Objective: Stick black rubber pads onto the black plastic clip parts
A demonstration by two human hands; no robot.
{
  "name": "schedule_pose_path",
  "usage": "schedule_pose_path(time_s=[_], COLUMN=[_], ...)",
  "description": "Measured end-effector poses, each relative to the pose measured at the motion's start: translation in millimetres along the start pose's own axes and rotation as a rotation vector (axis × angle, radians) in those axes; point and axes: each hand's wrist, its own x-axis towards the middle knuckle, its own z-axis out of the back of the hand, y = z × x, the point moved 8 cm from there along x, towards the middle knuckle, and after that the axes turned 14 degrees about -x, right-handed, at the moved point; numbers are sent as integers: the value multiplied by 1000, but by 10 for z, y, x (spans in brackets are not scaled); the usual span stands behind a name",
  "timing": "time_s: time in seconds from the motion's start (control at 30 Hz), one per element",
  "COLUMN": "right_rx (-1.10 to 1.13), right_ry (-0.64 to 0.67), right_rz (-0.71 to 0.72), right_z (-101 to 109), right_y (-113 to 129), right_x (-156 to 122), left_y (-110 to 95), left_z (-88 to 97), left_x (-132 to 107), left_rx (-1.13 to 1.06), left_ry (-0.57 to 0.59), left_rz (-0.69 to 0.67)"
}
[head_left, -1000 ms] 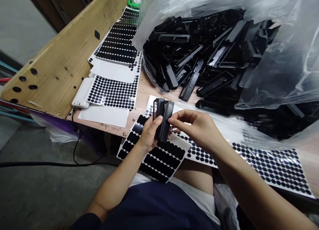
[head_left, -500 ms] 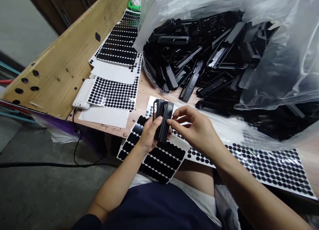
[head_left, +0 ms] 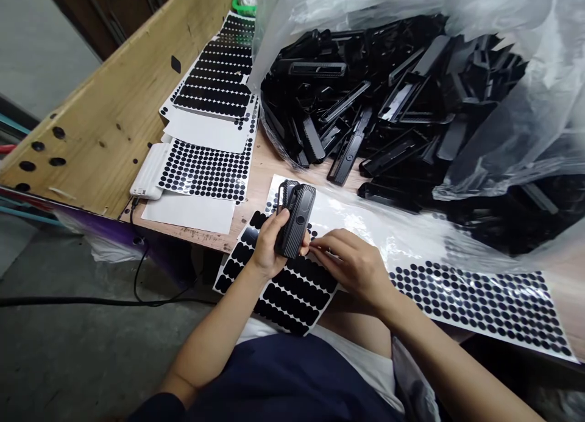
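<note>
My left hand (head_left: 269, 244) is wrapped round black plastic parts with a carbon-weave pattern (head_left: 297, 227), thumb on the near side. A second, loop-ended part seems to lie behind the front one in the same grip. One round dark spot shows on the front part's face. Just right of its lower end, my right hand (head_left: 350, 260) has thumb and forefinger pinched together close to my left fingertips; what is between them, if anything, is too small to see. Below both hands, a sheet of long black stickers (head_left: 292, 294) lies across my lap and the table edge.
A large clear plastic bag (head_left: 516, 160) full of similar black parts (head_left: 347, 157) covers the table's back right. Sheets of round black stickers (head_left: 479, 306) lie at right and left. A white device with a cable (head_left: 148, 172) sits by the wooden side board (head_left: 109, 105).
My right hand has moved down from the part's upper edge to beside its lower end. The front part has tilted, and its face with the round dark spot now shows.
</note>
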Motion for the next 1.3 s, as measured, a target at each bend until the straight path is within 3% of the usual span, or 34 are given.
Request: schedule_pose_path(time_s=[0.1, 0.23, 0.3, 0.37, 0.53, 1.07, 1.3], right_rx=[182, 595, 778, 851, 801, 808, 733], right_ry=[-93, -240, -171, -61, 63, 83, 74], right_rz=[99, -253, -401, -454, -428, -474, -422], right_z=[168, 465, 457, 414, 351, 349, 363], right_y=[107, -194, -294, -300, -226, -256, -243], right_x=[-51, 79, 201, 336, 527, 539, 555], left_y=[16, 52, 55, 52, 58, 85, 88], left_z=[29, 53, 56, 60, 44, 60, 58], left_x=[3, 3, 4, 4, -1, 2, 2], left_rx=[1, -38, -35, -18, 10, -24, -39], left_ry=[-24, -30, -23, -20, -3, 19, 12], left_rz=[10, 42, 43, 40, 58, 76, 74])
